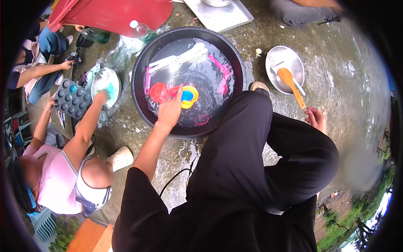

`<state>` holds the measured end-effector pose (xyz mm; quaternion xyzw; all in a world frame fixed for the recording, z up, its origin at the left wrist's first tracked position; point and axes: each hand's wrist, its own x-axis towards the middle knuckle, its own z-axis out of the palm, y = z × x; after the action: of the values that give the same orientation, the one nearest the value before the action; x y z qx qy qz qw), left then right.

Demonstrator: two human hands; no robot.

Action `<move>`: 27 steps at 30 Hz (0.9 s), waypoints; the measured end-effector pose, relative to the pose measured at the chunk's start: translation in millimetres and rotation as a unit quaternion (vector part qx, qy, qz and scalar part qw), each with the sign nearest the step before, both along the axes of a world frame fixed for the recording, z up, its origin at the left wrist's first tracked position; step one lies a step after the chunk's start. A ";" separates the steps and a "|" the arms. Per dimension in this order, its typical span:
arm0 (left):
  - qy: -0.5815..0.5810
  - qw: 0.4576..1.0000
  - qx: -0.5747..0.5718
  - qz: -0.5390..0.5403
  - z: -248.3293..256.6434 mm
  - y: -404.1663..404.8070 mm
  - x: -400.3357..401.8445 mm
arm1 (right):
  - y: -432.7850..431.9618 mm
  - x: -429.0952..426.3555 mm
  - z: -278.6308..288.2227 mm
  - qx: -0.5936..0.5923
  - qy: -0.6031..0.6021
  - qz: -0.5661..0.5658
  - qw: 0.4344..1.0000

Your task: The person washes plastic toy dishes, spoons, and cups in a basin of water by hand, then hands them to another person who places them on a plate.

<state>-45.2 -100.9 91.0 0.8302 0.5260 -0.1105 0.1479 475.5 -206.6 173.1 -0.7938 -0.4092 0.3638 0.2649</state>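
Note:
A wide black basin [137, 94] of water stands before me. My left hand [170, 110] reaches over its near side, index finger extended beside a yellow measuring cup [190, 104] with a blue one [187, 95] inside. Whether the hand grips a cup is hidden. A red measuring cup [159, 92] lies just left of the fingers. White utensils [179, 58], pink measuring spoons [224, 71] and a pink ring-shaped piece [201, 119] are also in the basin. My right hand [315, 119], partly behind my knee, has loosely bent fingers near the handle end of an orange spatula [286, 77], which leans across a steel bowl [271, 53].
A person at left holds a dark muffin tin [70, 105] and reaches into a bowl [117, 94] with white and teal residue. Beyond the basin are a plastic bottle [143, 31], a red plastic surface [116, 15] and a metal tray [220, 23]. The concrete floor [340, 72] is wet.

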 end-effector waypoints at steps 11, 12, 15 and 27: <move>-0.108 0.968 -0.190 0.124 -43.2 0.0 -6.1 | -26.2 17.7 -19.3 -0.065 0.043 -0.047 0.996; -0.102 0.985 -0.082 0.114 -58.5 -1.2 -1.2 | -29.8 19.5 -22.6 -0.070 0.063 -0.064 0.993; -0.093 0.991 0.031 0.096 -84.2 -4.7 26.1 | -30.5 15.6 -21.2 -0.072 0.089 -0.096 0.989; -0.003 0.972 -0.159 0.173 -150.3 33.3 55.6 | -14.3 -7.3 -10.7 -0.051 0.157 -0.129 0.978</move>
<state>10.4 -67.6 -59.3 0.6926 0.6370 -0.1632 0.2966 468.2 -220.9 162.4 -0.7853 -0.2375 0.4669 0.3299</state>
